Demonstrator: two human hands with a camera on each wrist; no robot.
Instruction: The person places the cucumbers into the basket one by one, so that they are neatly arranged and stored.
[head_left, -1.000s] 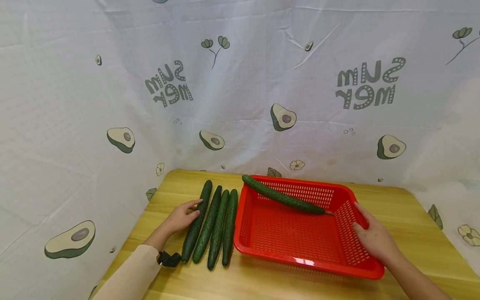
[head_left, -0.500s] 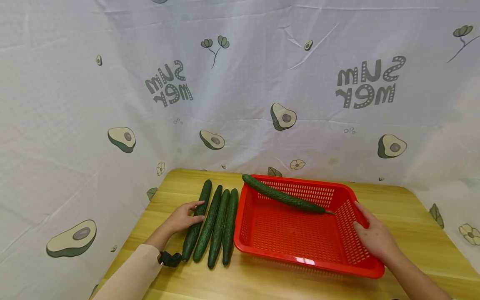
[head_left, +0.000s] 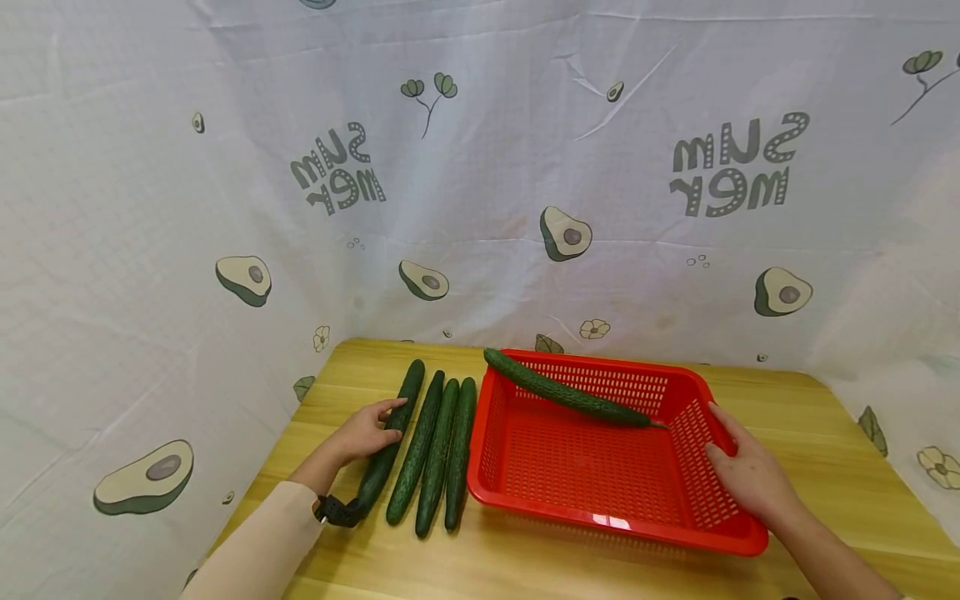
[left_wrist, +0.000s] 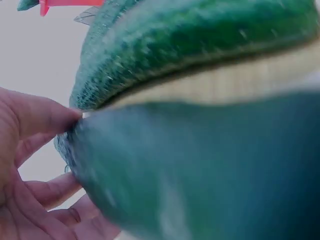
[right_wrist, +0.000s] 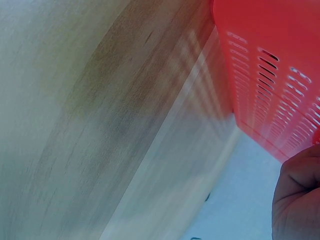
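Note:
My left hand holds the leftmost cucumber near its middle, thumb on one side and fingers on the other. In the left wrist view that cucumber fills the foreground, close to the camera. Three more cucumbers lie side by side to its right, the nearest of them a short gap away. On the right, my right hand grips the short side of a red perforated plastic basket, thumb inside the rim and fingers outside. One cucumber leans in the basket, its far-left end up on the back corner.
All of it stands on a wood-grain table. A pale curtain printed with avocados hangs behind and along the sides. A small black wrist device overlaps the near end of the held cucumber in the head view.
The near end of the leftmost cucumber has swung left toward the wrist, widening the gap to its neighbour. My left thumb and fingers have closed on it. The right hand and basket stay put.

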